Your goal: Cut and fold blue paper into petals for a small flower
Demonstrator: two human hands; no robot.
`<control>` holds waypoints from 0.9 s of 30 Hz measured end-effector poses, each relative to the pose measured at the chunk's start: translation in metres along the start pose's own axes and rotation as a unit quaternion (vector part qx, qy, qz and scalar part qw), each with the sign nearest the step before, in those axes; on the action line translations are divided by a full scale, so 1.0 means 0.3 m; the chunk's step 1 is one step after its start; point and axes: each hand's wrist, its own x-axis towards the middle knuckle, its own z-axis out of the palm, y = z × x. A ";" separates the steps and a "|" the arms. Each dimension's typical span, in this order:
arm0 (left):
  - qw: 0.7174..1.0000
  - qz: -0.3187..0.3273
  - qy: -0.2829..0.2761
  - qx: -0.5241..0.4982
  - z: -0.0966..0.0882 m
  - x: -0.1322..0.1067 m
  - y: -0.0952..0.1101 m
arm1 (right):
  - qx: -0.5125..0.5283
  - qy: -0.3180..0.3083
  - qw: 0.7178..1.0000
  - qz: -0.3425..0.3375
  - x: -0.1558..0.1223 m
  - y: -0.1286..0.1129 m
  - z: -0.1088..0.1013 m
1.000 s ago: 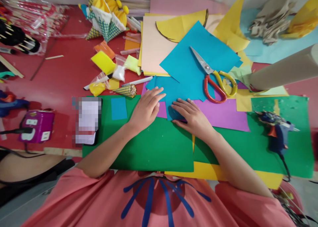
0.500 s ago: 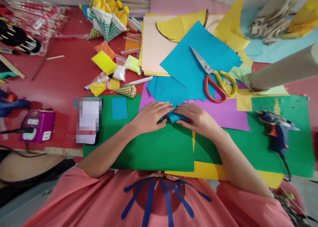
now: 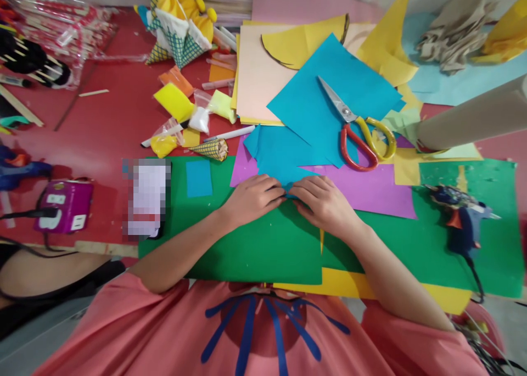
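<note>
My left hand [image 3: 252, 199] and my right hand [image 3: 324, 203] meet at the middle of the table, fingers curled and pinched on the near edge of a small blue paper piece [image 3: 284, 156]. That piece lies over a purple sheet [image 3: 370, 192] and a green sheet [image 3: 255, 250]. Only a sliver of blue shows between my fingertips. A larger blue sheet [image 3: 325, 99] lies just beyond, with red and yellow scissors [image 3: 358, 132] resting on it.
A phone [image 3: 146, 197] and a small blue rectangle [image 3: 198, 178] lie left of my hands. A blue glue gun [image 3: 461, 219] sits at the right on green paper. A cardboard tube [image 3: 469, 118], paper stacks, small bags and paper cones crowd the back. A purple power strip [image 3: 63, 206] sits far left.
Both hands drew back toward me and closed together, going from flat on the blue paper to pinching its near edge, which now looks folded or rolled under the fingers.
</note>
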 end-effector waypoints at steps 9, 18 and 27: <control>1.000 0.001 0.017 0.014 -0.042 0.009 -0.036 | 0.035 -0.005 0.999 0.021 -0.021 0.070 -0.044; 0.998 0.062 0.013 -0.010 -0.047 0.006 -0.024 | 0.053 -0.117 0.990 0.066 -0.024 0.039 -0.080; 0.993 -0.041 -0.035 -0.109 -0.047 0.004 -0.004 | 0.063 -0.089 0.992 0.057 -0.012 -0.014 0.000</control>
